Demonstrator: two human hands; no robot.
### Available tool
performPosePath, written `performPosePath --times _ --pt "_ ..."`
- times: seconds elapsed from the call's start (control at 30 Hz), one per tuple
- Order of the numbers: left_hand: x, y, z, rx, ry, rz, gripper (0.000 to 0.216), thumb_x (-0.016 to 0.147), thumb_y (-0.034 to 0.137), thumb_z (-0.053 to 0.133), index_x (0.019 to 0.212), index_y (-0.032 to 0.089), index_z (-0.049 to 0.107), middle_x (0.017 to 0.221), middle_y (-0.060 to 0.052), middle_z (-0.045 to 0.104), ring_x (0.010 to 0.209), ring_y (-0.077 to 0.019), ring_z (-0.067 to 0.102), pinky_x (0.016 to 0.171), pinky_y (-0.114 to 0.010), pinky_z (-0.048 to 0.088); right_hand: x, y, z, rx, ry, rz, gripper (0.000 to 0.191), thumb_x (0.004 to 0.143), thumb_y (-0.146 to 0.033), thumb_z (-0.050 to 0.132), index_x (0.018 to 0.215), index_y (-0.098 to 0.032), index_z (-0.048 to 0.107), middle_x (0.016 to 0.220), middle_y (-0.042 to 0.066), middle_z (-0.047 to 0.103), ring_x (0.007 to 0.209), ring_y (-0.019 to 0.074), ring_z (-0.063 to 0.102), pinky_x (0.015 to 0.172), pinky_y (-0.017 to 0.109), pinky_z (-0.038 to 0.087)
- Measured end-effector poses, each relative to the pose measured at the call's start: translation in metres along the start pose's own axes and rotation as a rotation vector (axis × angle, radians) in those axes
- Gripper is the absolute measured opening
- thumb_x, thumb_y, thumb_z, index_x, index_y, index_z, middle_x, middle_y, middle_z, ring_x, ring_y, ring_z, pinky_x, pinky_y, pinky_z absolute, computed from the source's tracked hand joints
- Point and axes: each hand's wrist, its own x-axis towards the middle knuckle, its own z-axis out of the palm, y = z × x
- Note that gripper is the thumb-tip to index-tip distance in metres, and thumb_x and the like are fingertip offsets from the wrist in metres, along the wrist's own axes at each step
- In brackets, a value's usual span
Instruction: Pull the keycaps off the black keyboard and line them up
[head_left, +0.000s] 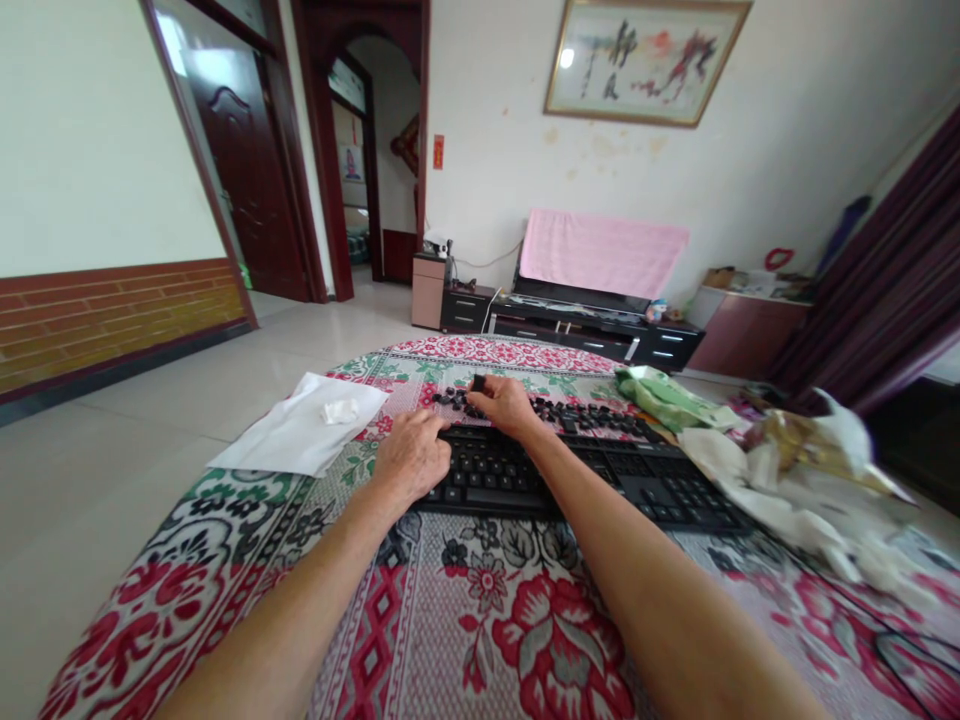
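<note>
A black keyboard (pixel 600 478) lies across a table covered with a red and green flowered cloth (pixel 487 620). Behind it runs a row of loose black keycaps (pixel 585 412). My left hand (pixel 409 455) rests on the keyboard's left end, fingers curled down onto the keys. My right hand (pixel 504 402) reaches past the keyboard's upper left part and pinches a small black keycap (pixel 478 382) between its fingertips, just above the loose keycaps.
A white sheet (pixel 300 432) with a crumpled tissue (pixel 340 410) lies at the table's left edge. A green cloth (pixel 664 395) and crumpled paper and wrapping (pixel 810 470) sit to the right. Beyond the table stand a low TV cabinet (pixel 592 335) and a tiled floor (pixel 112 470).
</note>
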Motion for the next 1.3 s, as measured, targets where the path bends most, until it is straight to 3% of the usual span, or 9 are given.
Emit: performPosePath --times 0.43,1.0,1.2,1.3 --pt "0.001 -0.002 0.004 0.004 0.003 -0.002 0.036 0.072 0.013 0.041 0.099 0.015 0.065 0.103 -0.006 0.063 0.101 -0.0195 0.054 0.096 -0.033 0.037 -0.003 -0.002 0.002 -0.114 -0.016 0.020 0.016 0.073 -0.028 0.055 0.077 -0.018 0.066 0.061 -0.001 0.062 0.058 0.0120 0.053 0.055 0.021 0.035" --pt "0.000 -0.003 0.003 -0.025 0.018 -0.007 0.034 0.073 0.014 0.042 0.097 0.017 0.065 0.104 -0.006 0.064 0.102 -0.0194 0.054 0.095 -0.035 0.038 -0.005 -0.001 -0.001 0.005 -0.101 0.042 0.011 0.067 -0.024 0.058 0.071 -0.017 0.065 0.058 -0.003 0.059 0.055 0.0100 0.051 0.053 0.020 0.037" --pt "0.000 -0.003 0.003 -0.040 0.026 0.002 0.033 0.072 0.013 0.042 0.095 0.016 0.065 0.103 -0.006 0.064 0.101 -0.0193 0.055 0.096 -0.036 0.038 -0.008 -0.007 -0.003 0.210 -0.100 0.043 0.011 0.066 -0.024 0.056 0.069 -0.016 0.062 0.056 -0.004 0.056 0.054 0.0091 0.049 0.054 0.020 0.038" --pt "0.000 -0.001 0.001 -0.044 0.027 0.011 0.031 0.073 0.013 0.041 0.094 0.017 0.065 0.103 -0.007 0.064 0.100 -0.0189 0.055 0.095 -0.036 0.038 -0.003 -0.010 -0.011 0.380 0.023 0.079 0.012 0.065 -0.027 0.057 0.069 -0.016 0.059 0.056 -0.004 0.055 0.052 0.0085 0.048 0.052 0.020 0.038"
